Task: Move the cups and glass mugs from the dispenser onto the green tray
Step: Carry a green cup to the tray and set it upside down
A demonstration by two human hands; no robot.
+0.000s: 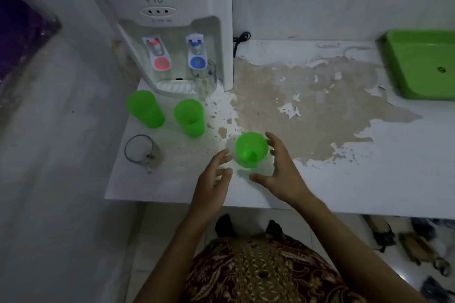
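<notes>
flanking the nearest green cup (251,149), both hands are open and empty: the right hand (280,172) curves around the cup's right side with fingers spread and thumb low in front of it, seemingly just short of touching, while the left hand (213,179) hovers at the cup's left with loosely bent fingers, a little further off. the cup stands upright on the counter (369,179), its long axis vertical, directly ahead of and between the two hands, so the right hand looks the nearer and better placed to close on it. farther out to the left stand two more green cups, a middle one (189,117) and a left one (145,109), and nearer the counter's edge a glass mug (141,152). a second glass mug (203,80) sits at the foot of the water dispenser (172,19), below the blue tap (196,55). the green tray (418,64) lies well apart, at the far right of the counter and partly out of view, with nothing seen on it. so the carry runs rightward across the worn patch of the counter, which favours the right hand; the task seems barely begun, and every item has yet to reach the tray.
</notes>
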